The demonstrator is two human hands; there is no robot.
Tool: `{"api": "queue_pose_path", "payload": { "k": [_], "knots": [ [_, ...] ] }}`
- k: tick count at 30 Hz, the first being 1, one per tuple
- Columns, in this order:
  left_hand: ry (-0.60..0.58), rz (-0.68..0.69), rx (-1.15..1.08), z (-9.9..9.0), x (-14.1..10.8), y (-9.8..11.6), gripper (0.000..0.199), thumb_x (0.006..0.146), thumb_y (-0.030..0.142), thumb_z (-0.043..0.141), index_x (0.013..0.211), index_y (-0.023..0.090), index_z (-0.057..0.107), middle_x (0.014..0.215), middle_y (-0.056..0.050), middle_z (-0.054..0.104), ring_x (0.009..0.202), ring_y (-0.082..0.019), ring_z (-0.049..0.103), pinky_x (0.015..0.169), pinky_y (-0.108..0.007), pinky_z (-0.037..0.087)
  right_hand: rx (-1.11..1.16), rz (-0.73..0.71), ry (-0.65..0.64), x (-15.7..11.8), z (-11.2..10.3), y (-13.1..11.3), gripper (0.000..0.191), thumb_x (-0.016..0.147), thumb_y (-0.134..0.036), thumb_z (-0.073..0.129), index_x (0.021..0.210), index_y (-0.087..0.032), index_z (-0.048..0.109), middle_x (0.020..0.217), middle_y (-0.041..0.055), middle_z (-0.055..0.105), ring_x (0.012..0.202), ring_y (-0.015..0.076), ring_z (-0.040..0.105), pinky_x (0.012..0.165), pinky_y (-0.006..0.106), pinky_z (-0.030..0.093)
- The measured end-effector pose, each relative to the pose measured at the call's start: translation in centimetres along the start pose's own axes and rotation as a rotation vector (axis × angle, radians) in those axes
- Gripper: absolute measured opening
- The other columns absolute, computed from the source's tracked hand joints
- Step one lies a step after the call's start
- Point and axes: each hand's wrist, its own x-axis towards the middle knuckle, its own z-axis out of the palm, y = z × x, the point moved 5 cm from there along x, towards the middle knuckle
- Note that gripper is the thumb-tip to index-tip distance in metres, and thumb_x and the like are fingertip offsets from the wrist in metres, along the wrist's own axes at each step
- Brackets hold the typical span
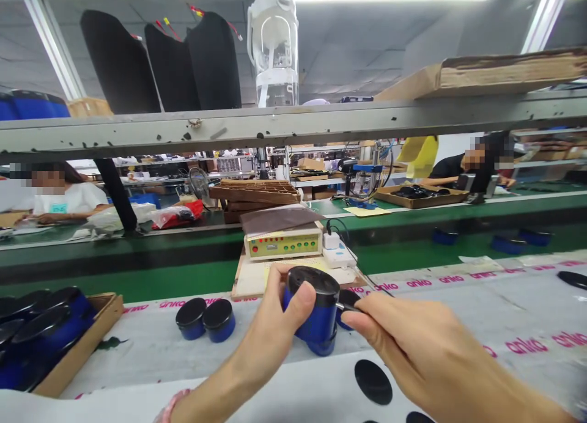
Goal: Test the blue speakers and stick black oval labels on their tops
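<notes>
My left hand (288,307) is wrapped round a blue cylindrical case with a black top (323,313), its thumb lying on the top. The case is tilted a little above the bench. In my right hand (413,337), the fingers pinch a slim black piece with a silvery tip (345,307). Its tip meets the side of the case near the black rim; whether it goes in is hidden. Behind the case, another blue case with a black top (349,301) is partly covered. Two short blue cases (219,320) stand to the left of my left hand.
Blue cases fill a cardboard box (80,356) at left. Black discs (373,381) lie on the white sheet in front. A tester box (284,242) and white power adapter (337,250) stand ahead, below a metal shelf (293,125). More cases (508,244) sit on the green belt. Two people work beyond.
</notes>
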Motion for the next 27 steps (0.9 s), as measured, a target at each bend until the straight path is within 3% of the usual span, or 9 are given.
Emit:
{"api": "queue_pose_path", "payload": {
  "k": [6,11,14,20,27],
  "knots": [
    [-0.061,0.147,0.278,-0.2,-1.1,0.2,0.042,0.088,0.052,0.052,0.115,0.026,0.033,0.111,-0.006,0.055,0.1,-0.019,0.057,0.085,-0.031,0.047,-0.042,-0.013,-0.002,-0.5,0.6,-0.6,0.037,0.099,-0.024,0.034,0.064,-0.021,0.045,0.048,-0.0042,0.048,0.035,0.0091,0.043,0.039,0.026,0.026],
    [-0.055,0.629,0.721,0.2,-1.7,1.7,0.063,0.076,0.04,0.072,0.123,0.024,0.034,0.122,-0.011,0.044,0.118,-0.026,0.046,0.097,-0.041,0.043,0.334,0.235,-0.288,-2.6,4.4,1.2,0.023,0.094,-0.015,0.035,0.075,-0.022,0.045,0.059,-0.0038,0.058,0.044,0.0109,0.052,0.042,0.022,0.035],
    [-0.096,0.824,0.804,1.1,-2.4,2.3,0.058,0.078,0.03,0.072,0.122,0.019,0.036,0.12,-0.015,0.049,0.118,-0.027,0.048,0.099,-0.043,0.044,0.5,0.326,-0.345,-3.9,6.1,1.9,0.02,0.094,-0.016,0.031,0.083,-0.022,0.047,0.072,-0.0003,0.064,0.056,0.0129,0.059,0.05,0.023,0.042],
    [-0.124,0.956,0.848,1.9,-3.2,2.4,0.04,0.081,0.023,0.068,0.108,0.016,0.04,0.117,-0.017,0.053,0.122,-0.028,0.047,0.1,-0.044,0.045,0.453,0.255,-0.276,-4.7,6.2,1.7,0.024,0.095,-0.017,0.029,0.079,-0.022,0.046,0.065,-0.0013,0.061,0.05,0.0123,0.056,0.046,0.023,0.04],
    [-0.112,0.998,0.931,2.2,-3.3,2.4,0.036,0.076,0.022,0.071,0.1,0.015,0.045,0.111,-0.016,0.054,0.113,-0.029,0.052,0.096,-0.041,0.049,0.409,0.219,-0.216,-5.2,5.9,1.7,0.023,0.094,-0.015,0.029,0.077,-0.023,0.041,0.062,-0.0023,0.06,0.046,0.0111,0.055,0.043,0.022,0.04]
  ]
}}
